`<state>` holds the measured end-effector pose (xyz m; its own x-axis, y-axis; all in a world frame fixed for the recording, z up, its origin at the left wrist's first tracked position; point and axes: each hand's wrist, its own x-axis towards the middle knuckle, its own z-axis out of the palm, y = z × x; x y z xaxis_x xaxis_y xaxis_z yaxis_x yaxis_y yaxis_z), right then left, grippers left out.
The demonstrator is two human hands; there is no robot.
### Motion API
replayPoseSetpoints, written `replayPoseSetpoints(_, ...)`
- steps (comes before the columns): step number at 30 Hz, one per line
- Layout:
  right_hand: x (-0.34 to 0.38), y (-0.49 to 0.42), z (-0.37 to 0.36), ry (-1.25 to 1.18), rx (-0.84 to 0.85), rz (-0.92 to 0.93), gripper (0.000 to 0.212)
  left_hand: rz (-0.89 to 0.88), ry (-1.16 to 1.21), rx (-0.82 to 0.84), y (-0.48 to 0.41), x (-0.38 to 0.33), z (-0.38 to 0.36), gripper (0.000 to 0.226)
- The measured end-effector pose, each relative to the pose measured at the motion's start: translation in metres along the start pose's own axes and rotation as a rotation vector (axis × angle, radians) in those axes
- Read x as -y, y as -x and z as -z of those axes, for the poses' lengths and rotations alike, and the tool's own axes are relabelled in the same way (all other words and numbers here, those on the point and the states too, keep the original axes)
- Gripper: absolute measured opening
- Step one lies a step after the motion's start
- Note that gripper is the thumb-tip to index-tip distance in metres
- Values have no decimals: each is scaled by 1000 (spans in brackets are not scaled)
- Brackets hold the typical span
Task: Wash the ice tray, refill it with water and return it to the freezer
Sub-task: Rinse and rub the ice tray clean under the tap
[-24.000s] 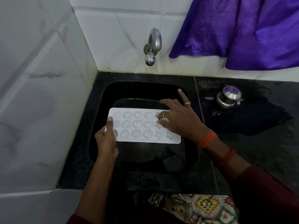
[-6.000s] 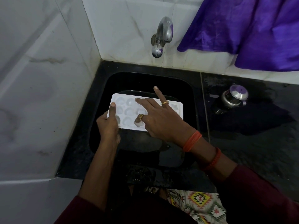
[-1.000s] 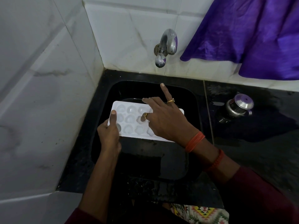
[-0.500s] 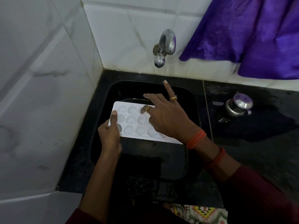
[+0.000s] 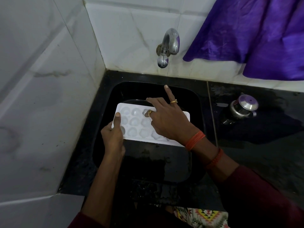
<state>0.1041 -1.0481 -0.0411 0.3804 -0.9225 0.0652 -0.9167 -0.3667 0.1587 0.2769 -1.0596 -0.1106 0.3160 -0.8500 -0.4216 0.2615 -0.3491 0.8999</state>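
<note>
White plastic, moulded in rows of rounded cups: the ice tray (image 5: 135, 121) is held level over the sink (image 5: 196, 102), above the middle of its black basin, with its long side running across the sink. The left hand (image 5: 113, 137) grips the tray's end toward the sink's left wall, thumb laid flat along the top edge and the other fingers hidden underneath. The right hand (image 5: 167, 123) lies spread over the tray's half toward the sink's right wall, palm down. One ringed finger bends down into a cup in the row nearest the sink's back rim, another ringed finger lifts clear and points toward the back of the sink, and the hand grasps nothing. Red thread bands circle that wrist. A chrome tap (image 5: 168, 46) sticks out of the tiled wall above the sink's back rim; no stream shows at its spout. On the wet black worktop (image 5: 263, 155) to the right of the sink stands a small steel pot (image 5: 243, 108) with a lid. A purple cloth (image 5: 256, 33) hangs on the wall above and to the right of the sink.
</note>
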Motion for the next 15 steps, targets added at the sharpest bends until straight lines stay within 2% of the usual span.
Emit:
replayPoseSetpoints(6, 0, -3, 3, -38, -121, -34, 20, 2, 12, 3, 1, -1, 0, 29)
replayPoseSetpoints(12, 4, -2, 1, -20, -28, -28, 32, 1, 16, 6, 3, -2, 1, 28)
replayPoseSetpoints(15, 4, -3, 3, -14, -55, -37, 30, 11, 20, 8, 3, -2, 1, 29)
